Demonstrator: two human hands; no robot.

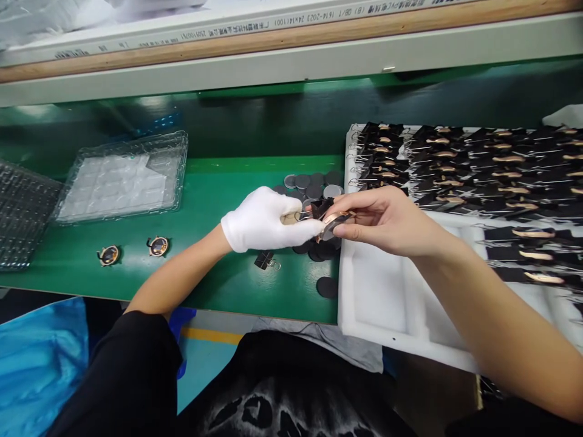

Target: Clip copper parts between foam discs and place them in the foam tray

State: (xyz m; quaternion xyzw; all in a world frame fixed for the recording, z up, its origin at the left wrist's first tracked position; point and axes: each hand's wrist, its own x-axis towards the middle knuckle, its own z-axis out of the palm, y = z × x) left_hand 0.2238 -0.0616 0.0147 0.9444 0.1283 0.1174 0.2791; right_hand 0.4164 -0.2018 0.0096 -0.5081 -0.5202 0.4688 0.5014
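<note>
My left hand (pixel 268 220), in a white glove, is closed around the wire handles of a black binder clip (pixel 321 208). Its thumb also touches the edge of a round, gold-rimmed watch case (pixel 336 218). My bare right hand (pixel 382 221) pinches that case together with a dark disc (pixel 331 229) lying against its face. Clip and case meet between the two hands; fingers hide whether the jaws grip the rim. Under and behind the hands, several dark and grey discs (pixel 317 179) are heaped on the green table (pixel 218 182). A spare binder clip (pixel 264 260) rests just below my left hand.
At right, a white foam tray (pixel 378 303) carries rows of clipped gold-rimmed pieces (pixel 505 159). Two watch cases (pixel 158 246) lie at left, near clear plastic trays (pixel 122 176). One loose disc (pixel 327 287) sits near the front edge. A shelf ledge (pixel 273 60) spans the back.
</note>
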